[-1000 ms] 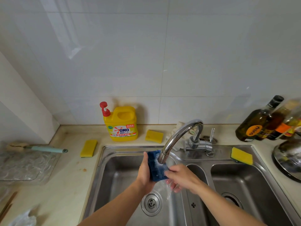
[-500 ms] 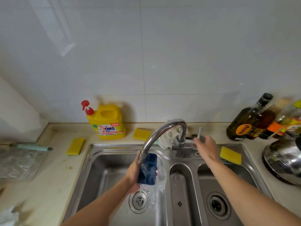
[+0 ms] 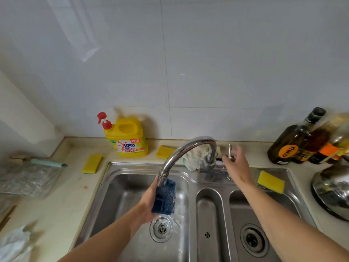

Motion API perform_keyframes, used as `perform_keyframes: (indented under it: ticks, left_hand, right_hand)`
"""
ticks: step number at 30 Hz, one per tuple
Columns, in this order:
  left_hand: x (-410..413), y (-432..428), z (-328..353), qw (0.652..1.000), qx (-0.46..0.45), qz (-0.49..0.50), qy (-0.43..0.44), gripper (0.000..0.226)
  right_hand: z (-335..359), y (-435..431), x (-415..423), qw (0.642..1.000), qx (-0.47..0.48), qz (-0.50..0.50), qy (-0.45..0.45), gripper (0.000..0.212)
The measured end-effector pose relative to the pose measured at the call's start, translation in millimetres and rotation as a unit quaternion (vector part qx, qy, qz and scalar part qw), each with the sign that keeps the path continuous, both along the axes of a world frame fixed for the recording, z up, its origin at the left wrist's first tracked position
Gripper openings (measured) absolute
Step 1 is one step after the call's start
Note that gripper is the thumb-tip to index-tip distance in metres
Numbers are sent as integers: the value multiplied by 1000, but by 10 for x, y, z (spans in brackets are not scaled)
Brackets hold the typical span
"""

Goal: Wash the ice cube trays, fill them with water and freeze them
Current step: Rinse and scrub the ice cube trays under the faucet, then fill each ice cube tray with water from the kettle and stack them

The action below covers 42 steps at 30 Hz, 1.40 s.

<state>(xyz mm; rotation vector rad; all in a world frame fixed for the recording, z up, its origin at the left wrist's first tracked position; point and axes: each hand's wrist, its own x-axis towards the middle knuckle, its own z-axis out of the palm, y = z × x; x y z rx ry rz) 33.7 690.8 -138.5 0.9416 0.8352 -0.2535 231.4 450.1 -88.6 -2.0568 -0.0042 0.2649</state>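
My left hand (image 3: pixel 149 200) grips a dark blue ice cube tray (image 3: pixel 164 198) upright under the spout of the chrome tap (image 3: pixel 181 152), over the left basin of the steel sink (image 3: pixel 117 188). Water runs off the tray toward the drain (image 3: pixel 161 228). My right hand (image 3: pixel 236 163) is at the tap's lever handle (image 3: pixel 230 150) behind the sink, fingers spread and relaxed around it; whether they touch the lever is unclear.
A yellow detergent jug (image 3: pixel 126 138) stands at the back wall. Yellow sponges lie at the left (image 3: pixel 92 163), behind the tap (image 3: pixel 163 152) and on the right rim (image 3: pixel 271 182). Bottles (image 3: pixel 294 142) and a steel lid (image 3: pixel 334 190) crowd the right counter. A brush (image 3: pixel 47 163) lies at left.
My right hand left the tray, reached to the tap lever and now has its fingers opened there. The left hand keeps the tray under the spout, slightly lower.
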Motion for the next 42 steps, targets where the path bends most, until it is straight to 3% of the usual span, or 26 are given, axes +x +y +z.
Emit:
perform_keyframes:
  ticks: [3, 5, 7, 10, 12, 15, 18, 21, 24, 28, 31, 35, 40, 42]
  left_hand:
    - [19, 30, -56, 994, 86, -47, 55, 58]
    - [36, 39, -59, 963, 230, -118, 77, 55]
    - [9, 74, -49, 892, 397, -208, 54, 53]
    - [-118, 185, -75, 790, 542, -287, 23, 52]
    - [-225, 254, -143, 698, 636, -330, 4, 57]
    - [-352, 349, -181, 619, 707, -340, -37, 64]
    - [-445, 454, -174, 604, 719, -340, -50, 68]
    - [-571, 547, -223, 556, 703, -442, -44, 71]
    - [-533, 622, -194, 575, 727, -366, -91, 70]
    - [-508, 491, -161, 548, 706, -436, -110, 65]
    - [-518, 354, -165, 569, 712, -385, -142, 70]
    - [-459, 75, -76, 551, 686, -454, -142, 71]
    - [-296, -323, 91, 600, 691, -348, -204, 63]
    - [-256, -509, 137, 585, 686, -391, -186, 64]
  right_hand:
    - [24, 54, -299, 999, -14, -16, -49, 62]
    - [30, 68, -488, 998, -22, -18, -58, 43]
    - [19, 77, -671, 999, -26, -7, -47, 33]
    - [-51, 119, -966, 999, -36, 6, 0, 40]
    - [-82, 158, -1161, 998, -37, 22, 34, 45]
    - [-121, 210, -1411, 997, -47, 50, 47, 43]
    - [-121, 269, -1600, 996, -60, 61, 39, 37]
    - [-76, 299, -1796, 991, -64, 91, 76, 38]
    - [-49, 319, -1959, 988, -79, 119, 61, 40]
    - [-29, 279, -2095, 981, -110, 149, 51, 39]
    - [30, 213, -2114, 981, -116, 151, 39, 39]
    - [168, 24, -2079, 986, -100, 131, 30, 40]
    - [364, -362, -1957, 997, -27, 68, -26, 32]
    - [425, -563, -1898, 997, -19, 45, -68, 30]
